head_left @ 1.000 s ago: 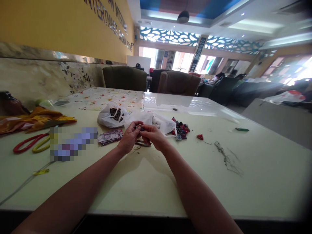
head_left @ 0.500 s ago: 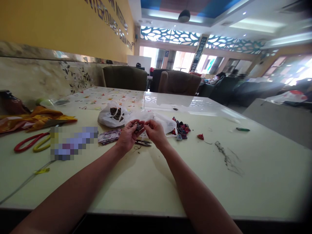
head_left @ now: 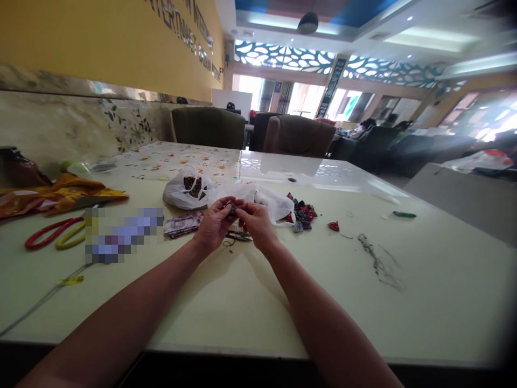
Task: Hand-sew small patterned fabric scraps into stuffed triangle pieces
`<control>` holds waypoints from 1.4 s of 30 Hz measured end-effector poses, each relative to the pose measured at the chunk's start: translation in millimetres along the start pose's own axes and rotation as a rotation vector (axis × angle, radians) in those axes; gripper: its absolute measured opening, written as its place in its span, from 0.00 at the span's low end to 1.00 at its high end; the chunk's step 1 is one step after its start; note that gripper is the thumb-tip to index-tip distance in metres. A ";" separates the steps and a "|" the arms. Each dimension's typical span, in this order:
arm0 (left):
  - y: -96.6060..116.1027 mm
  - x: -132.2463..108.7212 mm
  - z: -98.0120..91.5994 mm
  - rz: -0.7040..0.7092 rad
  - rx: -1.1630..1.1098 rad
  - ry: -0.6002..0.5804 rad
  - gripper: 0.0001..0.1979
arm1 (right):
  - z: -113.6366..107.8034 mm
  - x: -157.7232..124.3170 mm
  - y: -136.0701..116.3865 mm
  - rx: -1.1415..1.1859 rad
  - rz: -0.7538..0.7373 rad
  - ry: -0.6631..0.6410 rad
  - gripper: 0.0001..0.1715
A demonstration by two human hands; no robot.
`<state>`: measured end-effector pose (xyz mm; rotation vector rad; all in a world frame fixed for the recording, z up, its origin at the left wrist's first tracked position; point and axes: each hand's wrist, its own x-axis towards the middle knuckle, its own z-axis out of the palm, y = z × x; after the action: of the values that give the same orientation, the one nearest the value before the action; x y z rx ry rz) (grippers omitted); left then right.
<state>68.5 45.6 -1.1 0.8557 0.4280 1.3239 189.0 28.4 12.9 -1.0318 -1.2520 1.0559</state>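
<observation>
Left hand (head_left: 212, 227): I'm seeing fingers grasping a small dark piece (head_left: 233, 209).
Right hand (head_left: 258, 225): fingers are pinching at its right side.
Forearms (head_left: 149, 291): slanting inward over the bench (head_left: 210, 318).

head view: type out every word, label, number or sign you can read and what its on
"INTERNET", with what looks like "DZR" beside it: dark pillar sign.
"NTER", the rest too distorted to read surely: lower line of letters on the yellow wall, cut off at the top edge.
Too small to read: small blue sign by the window.
No readable text: yellow cable tag.
Pixelated, unreadable: bluish item.
</observation>
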 end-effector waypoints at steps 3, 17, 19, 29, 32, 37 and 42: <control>0.8 0.7 -3.9 -0.024 0.037 -0.004 0.13 | -7.3 5.9 3.2 -0.083 -0.049 0.026 0.09; 2.4 -1.0 -3.0 0.031 0.354 0.068 0.17 | -19.8 9.2 -1.5 -0.464 -0.277 0.005 0.06; 3.1 -1.9 -2.2 0.017 0.360 0.074 0.19 | -19.0 8.2 -2.5 -0.532 -0.329 0.018 0.06; 5.0 -2.8 -2.3 -0.012 0.356 0.065 0.22 | -19.8 8.3 -1.7 -0.548 -0.346 -0.005 0.07; 5.4 -3.5 -0.6 -0.004 0.341 0.081 0.22 | -18.9 7.5 -2.4 -0.515 -0.325 -0.001 0.08; 5.2 -3.5 -0.1 0.014 0.355 0.068 0.21 | -19.1 8.2 -1.7 -0.508 -0.337 -0.004 0.08; 4.1 -0.7 -4.6 0.048 0.451 0.077 0.19 | -20.9 12.6 3.8 -0.435 -0.266 -0.050 0.09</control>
<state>62.3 46.4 -1.1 1.1947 0.7901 1.3281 210.1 41.1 10.9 -1.1264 -1.6535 0.6199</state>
